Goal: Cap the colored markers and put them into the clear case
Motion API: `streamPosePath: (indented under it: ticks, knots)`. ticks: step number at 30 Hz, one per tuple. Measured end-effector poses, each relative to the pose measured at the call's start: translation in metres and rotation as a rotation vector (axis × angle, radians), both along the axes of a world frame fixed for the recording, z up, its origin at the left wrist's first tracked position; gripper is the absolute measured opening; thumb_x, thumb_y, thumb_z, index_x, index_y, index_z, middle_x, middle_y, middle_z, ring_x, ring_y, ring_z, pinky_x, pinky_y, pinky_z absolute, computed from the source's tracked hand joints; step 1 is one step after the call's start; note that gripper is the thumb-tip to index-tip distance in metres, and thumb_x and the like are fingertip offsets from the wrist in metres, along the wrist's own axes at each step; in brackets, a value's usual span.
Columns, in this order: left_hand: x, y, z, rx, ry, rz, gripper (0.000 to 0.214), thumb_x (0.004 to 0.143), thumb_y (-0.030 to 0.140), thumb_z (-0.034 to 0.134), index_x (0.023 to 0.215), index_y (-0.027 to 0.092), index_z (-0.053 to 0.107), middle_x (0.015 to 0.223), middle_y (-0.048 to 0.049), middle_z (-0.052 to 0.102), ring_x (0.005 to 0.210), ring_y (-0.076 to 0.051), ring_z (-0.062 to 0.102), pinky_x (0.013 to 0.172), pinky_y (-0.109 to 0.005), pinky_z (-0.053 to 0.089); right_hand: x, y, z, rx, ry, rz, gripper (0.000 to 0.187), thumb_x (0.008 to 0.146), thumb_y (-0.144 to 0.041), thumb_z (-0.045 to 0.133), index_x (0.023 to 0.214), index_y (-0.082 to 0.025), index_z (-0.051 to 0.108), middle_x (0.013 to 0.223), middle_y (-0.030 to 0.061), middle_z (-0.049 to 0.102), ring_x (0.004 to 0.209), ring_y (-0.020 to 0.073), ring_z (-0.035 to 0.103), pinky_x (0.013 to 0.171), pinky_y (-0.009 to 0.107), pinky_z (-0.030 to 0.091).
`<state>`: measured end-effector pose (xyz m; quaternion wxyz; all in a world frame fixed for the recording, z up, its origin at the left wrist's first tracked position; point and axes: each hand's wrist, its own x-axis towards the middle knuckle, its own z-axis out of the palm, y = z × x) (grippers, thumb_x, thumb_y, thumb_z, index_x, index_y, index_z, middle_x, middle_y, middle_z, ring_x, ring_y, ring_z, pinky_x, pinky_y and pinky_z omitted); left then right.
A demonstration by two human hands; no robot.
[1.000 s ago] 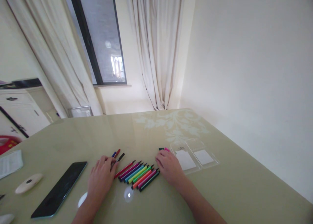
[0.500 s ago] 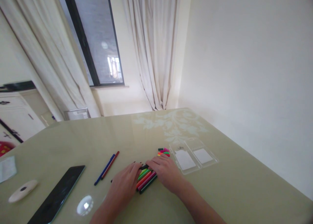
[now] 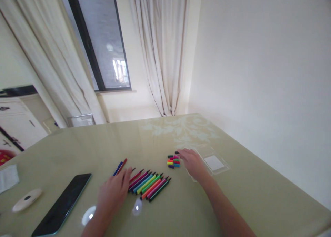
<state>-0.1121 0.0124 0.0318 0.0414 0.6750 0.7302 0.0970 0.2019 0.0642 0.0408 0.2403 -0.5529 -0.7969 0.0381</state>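
Note:
My left hand (image 3: 115,190) is closed at the left end of a row of uncapped felt-tip markers (image 3: 151,184). A dark marker tip (image 3: 133,169) pokes out past its fingers; the barrel is mostly hidden by the hand. The row's dark nibs point away to the upper right. My right hand (image 3: 192,163) reaches over a small pile of coloured marker caps (image 3: 173,162). Its fingertips pinch a black cap (image 3: 177,152) at the pile's far edge. Beyond my left hand lie a blue marker (image 3: 118,168) and a dark red marker (image 3: 122,165), partly covered.
A clear plastic case with a white card (image 3: 214,163) lies under and beside my right forearm. At left are a black phone (image 3: 62,204), a whitish oval object (image 3: 27,200) and a pale cloth or tissue (image 3: 9,178). A wall borders the table's right edge.
My hands have come apart from over the markers. My right hand moved right and away to the caps with the black cap; my left moved left, uncovering the row.

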Motion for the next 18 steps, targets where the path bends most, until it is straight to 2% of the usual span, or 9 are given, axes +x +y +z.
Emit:
streamPosePath:
  ticks: [1, 3, 6, 9, 11, 13, 15, 18]
  knots:
    - [-0.009, 0.002, -0.001, 0.029, -0.025, 0.094, 0.052, 0.107, 0.047, 0.019, 0.113, 0.027, 0.066, 0.095, -0.0080, 0.079, 0.086, -0.029, 0.075, 0.068, -0.035, 0.051, 0.007, 0.004, -0.001, -0.011, 0.016, -0.050, 0.030, 0.102, -0.021, 0.048, 0.119, -0.022, 0.073, 0.114, 0.0081, 0.075, 0.103, 0.0217, 0.068, 0.093, 0.033, 0.048]
    - [-0.020, 0.007, -0.007, 0.097, -0.066, 0.111, 0.050, 0.107, 0.045, 0.019, 0.112, 0.025, 0.064, 0.109, -0.0084, 0.077, 0.094, -0.028, 0.074, 0.073, -0.036, 0.053, 0.010, 0.007, -0.003, -0.030, 0.014, -0.084, 0.028, 0.102, -0.024, 0.049, 0.114, -0.023, 0.075, 0.110, 0.0071, 0.075, 0.100, 0.0215, 0.068, 0.092, 0.032, 0.048]
    - [-0.018, 0.011, -0.020, 0.167, -0.095, -0.033, 0.040, 0.105, 0.040, 0.027, 0.110, 0.023, 0.064, 0.120, -0.0095, 0.072, 0.103, -0.027, 0.071, 0.085, -0.038, 0.053, -0.007, 0.003, -0.010, -0.033, 0.007, -0.039, 0.027, 0.100, -0.019, 0.052, 0.110, -0.024, 0.076, 0.107, 0.0064, 0.072, 0.100, 0.0203, 0.066, 0.090, 0.028, 0.048]
    - [-0.009, 0.011, -0.029, 0.196, -0.116, -0.205, 0.035, 0.103, 0.040, 0.034, 0.101, 0.024, 0.066, 0.110, -0.0078, 0.072, 0.104, -0.026, 0.069, 0.094, -0.040, 0.051, -0.030, -0.001, -0.018, -0.007, -0.005, -0.021, 0.029, 0.098, -0.013, 0.051, 0.114, -0.023, 0.074, 0.107, 0.0071, 0.070, 0.100, 0.0205, 0.064, 0.090, 0.028, 0.047]
    - [-0.007, 0.012, -0.032, 0.224, -0.114, -0.249, 0.035, 0.103, 0.040, 0.036, 0.099, 0.025, 0.067, 0.106, -0.0069, 0.072, 0.105, -0.026, 0.067, 0.097, -0.041, 0.050, -0.041, -0.001, -0.022, -0.002, -0.039, -0.019, 0.033, 0.096, -0.008, 0.051, 0.118, -0.022, 0.072, 0.110, 0.0080, 0.069, 0.104, 0.0219, 0.063, 0.092, 0.029, 0.046]
    - [-0.013, 0.013, -0.031, 0.274, -0.074, -0.190, 0.035, 0.102, 0.038, 0.036, 0.101, 0.023, 0.068, 0.107, -0.0081, 0.071, 0.105, -0.027, 0.066, 0.099, -0.041, 0.049, -0.047, 0.001, -0.026, -0.014, -0.071, -0.019, 0.037, 0.094, -0.005, 0.052, 0.122, -0.022, 0.070, 0.114, 0.0087, 0.069, 0.108, 0.0231, 0.062, 0.095, 0.030, 0.045]
    - [-0.025, 0.015, -0.030, 0.315, 0.008, -0.064, 0.036, 0.102, 0.037, 0.035, 0.107, 0.021, 0.067, 0.110, -0.0104, 0.070, 0.105, -0.028, 0.066, 0.098, -0.041, 0.048, -0.049, 0.003, -0.028, -0.031, -0.090, -0.019, 0.040, 0.093, -0.003, 0.051, 0.124, -0.021, 0.069, 0.116, 0.0089, 0.070, 0.109, 0.0234, 0.061, 0.095, 0.031, 0.045]
    - [-0.040, 0.016, -0.029, 0.292, 0.129, 0.067, 0.035, 0.102, 0.039, 0.037, 0.109, 0.019, 0.065, 0.107, -0.0118, 0.069, 0.101, -0.030, 0.066, 0.093, -0.041, 0.049, -0.048, 0.003, -0.028, -0.038, -0.105, -0.018, 0.041, 0.094, -0.004, 0.049, 0.127, -0.021, 0.067, 0.118, 0.0085, 0.070, 0.110, 0.0236, 0.061, 0.095, 0.032, 0.044]
